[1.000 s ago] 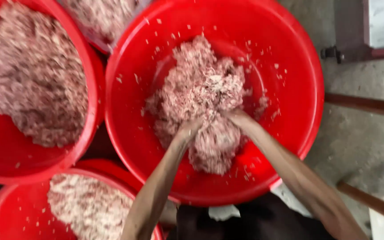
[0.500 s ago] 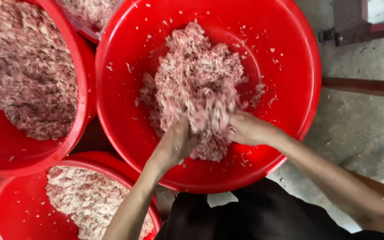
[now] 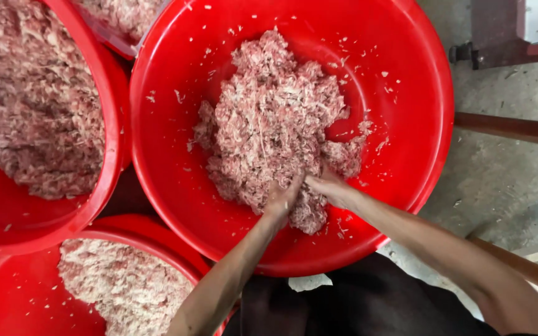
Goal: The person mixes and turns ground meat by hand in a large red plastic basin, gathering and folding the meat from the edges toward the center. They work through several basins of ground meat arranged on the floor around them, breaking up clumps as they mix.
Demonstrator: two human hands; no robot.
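Observation:
A big red plastic basin (image 3: 406, 81) sits in front of me with a pile of pink minced meat (image 3: 275, 118) heaped in its middle. My left hand (image 3: 279, 202) is pushed into the near edge of the pile, fingers sunk in the mince. My right hand (image 3: 330, 185) presses into the meat right beside it, fingers buried too. Both forearms reach in from the bottom of the view. Small scraps of meat speckle the basin's inner wall.
Another red basin (image 3: 104, 205) of minced meat stands at the left, a third (image 3: 7, 292) at the lower left, and part of one more at the top (image 3: 110, 37). Grey concrete floor (image 3: 505, 186) and brown wooden legs (image 3: 512, 127) lie to the right.
Both hands pulled back from deep in the pile toward its near edge, dragging and folding the mince. The view shifted slightly, and the basin now sits a little to the right.

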